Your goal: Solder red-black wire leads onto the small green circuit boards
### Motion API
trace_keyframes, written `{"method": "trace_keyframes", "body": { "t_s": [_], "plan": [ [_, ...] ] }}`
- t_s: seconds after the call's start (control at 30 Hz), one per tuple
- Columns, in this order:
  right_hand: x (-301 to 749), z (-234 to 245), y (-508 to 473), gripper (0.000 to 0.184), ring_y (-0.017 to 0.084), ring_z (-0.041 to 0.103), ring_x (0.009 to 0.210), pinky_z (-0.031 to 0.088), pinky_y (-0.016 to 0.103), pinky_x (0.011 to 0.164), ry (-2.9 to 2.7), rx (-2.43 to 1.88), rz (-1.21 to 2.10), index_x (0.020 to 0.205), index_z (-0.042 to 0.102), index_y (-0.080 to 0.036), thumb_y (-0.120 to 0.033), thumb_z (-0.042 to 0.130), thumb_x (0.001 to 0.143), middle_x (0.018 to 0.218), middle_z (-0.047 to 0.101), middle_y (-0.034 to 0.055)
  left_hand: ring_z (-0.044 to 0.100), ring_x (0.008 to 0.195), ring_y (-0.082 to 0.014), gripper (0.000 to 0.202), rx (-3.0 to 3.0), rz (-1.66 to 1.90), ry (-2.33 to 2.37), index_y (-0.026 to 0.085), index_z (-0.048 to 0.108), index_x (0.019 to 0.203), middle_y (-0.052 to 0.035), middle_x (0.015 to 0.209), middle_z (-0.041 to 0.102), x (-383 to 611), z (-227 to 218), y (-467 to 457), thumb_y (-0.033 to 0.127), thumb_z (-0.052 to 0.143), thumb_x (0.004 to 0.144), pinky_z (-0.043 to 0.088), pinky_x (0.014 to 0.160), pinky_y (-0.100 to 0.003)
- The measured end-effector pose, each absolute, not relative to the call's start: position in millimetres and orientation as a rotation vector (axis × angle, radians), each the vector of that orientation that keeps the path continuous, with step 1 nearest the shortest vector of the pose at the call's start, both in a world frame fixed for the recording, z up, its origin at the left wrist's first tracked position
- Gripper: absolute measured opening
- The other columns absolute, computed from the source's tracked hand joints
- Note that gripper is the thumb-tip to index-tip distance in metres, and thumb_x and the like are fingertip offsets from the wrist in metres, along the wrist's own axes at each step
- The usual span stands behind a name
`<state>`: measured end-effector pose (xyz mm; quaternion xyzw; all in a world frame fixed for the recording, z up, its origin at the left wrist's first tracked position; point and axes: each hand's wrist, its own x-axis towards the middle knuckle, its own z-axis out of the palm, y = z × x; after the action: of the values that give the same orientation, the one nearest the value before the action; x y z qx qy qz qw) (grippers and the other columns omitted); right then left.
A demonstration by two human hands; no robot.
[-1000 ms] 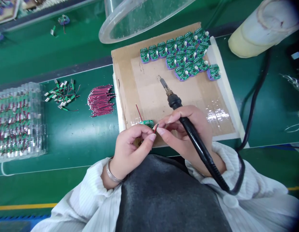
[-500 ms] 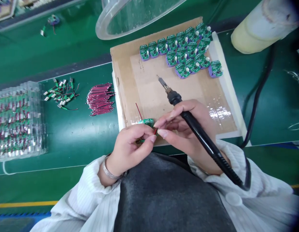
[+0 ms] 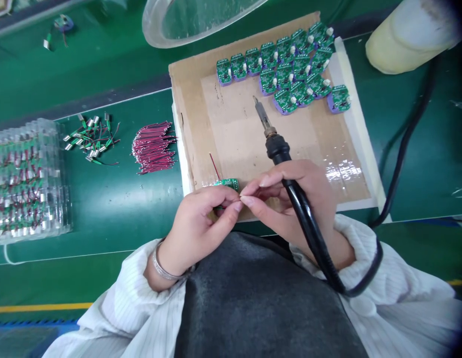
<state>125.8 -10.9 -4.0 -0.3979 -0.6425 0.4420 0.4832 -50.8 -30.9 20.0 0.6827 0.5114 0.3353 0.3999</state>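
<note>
Overhead, a green bench, seen past white striped sleeves and a dark grey lap cloth. Set out on it, stacked clear trays of wired parts at far left, then loose silver-cased parts on thin leads and a bundle of red-and-black wires, all beside a cardboard sheet carrying rows of green circuit boards. Held just over the sheet's front edge, one small green board, pinched in the closed left hand, a red wire rising from it. Right hand closed around a soldering iron, its fingertips meeting the left ones, anything between them too small to tell. Wise, that close wrist-to-wrist brace, with the iron's tip angled well away from skin.
</note>
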Motion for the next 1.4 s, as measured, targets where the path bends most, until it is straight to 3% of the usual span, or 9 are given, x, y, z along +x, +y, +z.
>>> {"method": "trace_keyframes", "body": {
  "t_s": [0.1,0.33,0.7,1.17,1.4],
  "plan": [
    [125,-5,-10,0.022,0.014,0.068,0.068,0.060,0.025,0.056,-1.662,-1.034,0.973,0.087,0.058,-0.026,-0.013,0.073,0.078,0.080,0.064,-0.0019,0.058,0.062,-0.0058,0.007,1.744,0.818,1.311,0.013,0.065,0.083,0.0019,0.068,0.066,-51,20,-31,0.010,0.061,0.087,0.046,0.060,-0.015],
    [122,-11,-15,0.030,0.013,0.070,0.076,0.062,0.024,0.065,-1.345,-0.925,1.259,0.095,0.052,-0.024,-0.011,0.073,0.078,0.086,0.063,-0.0026,0.056,0.063,-0.0067,0.009,1.604,0.925,1.314,0.013,0.064,0.081,0.0010,0.070,0.063,-47,17,-35,0.014,0.060,0.088,0.045,0.060,-0.017],
    [123,-11,-17,0.032,0.015,0.072,0.080,0.065,0.026,0.069,-1.385,-0.966,1.227,0.097,0.055,-0.025,-0.012,0.075,0.077,0.089,0.065,-0.0013,0.055,0.062,-0.0065,0.008,1.685,0.937,1.352,0.013,0.064,0.080,0.0010,0.069,0.063,-47,16,-34,0.013,0.060,0.087,0.044,0.060,-0.017],
    [123,-14,-17,0.036,0.014,0.070,0.076,0.063,0.025,0.064,-1.397,-0.950,1.172,0.099,0.056,-0.024,-0.009,0.076,0.073,0.089,0.063,-0.0024,0.059,0.063,-0.0106,0.010,1.689,0.872,1.389,0.017,0.065,0.079,-0.0005,0.069,0.066,-45,19,-34,0.016,0.060,0.087,0.049,0.063,-0.023],
    [123,-16,-18,0.038,0.014,0.070,0.080,0.061,0.026,0.065,-1.333,-0.758,1.289,0.102,0.052,-0.026,-0.004,0.070,0.077,0.090,0.066,-0.0021,0.058,0.063,-0.0090,0.006,1.363,0.929,1.241,0.017,0.064,0.080,0.0005,0.070,0.064,-46,15,-37,0.017,0.064,0.086,0.048,0.059,-0.020]
  ]
}}
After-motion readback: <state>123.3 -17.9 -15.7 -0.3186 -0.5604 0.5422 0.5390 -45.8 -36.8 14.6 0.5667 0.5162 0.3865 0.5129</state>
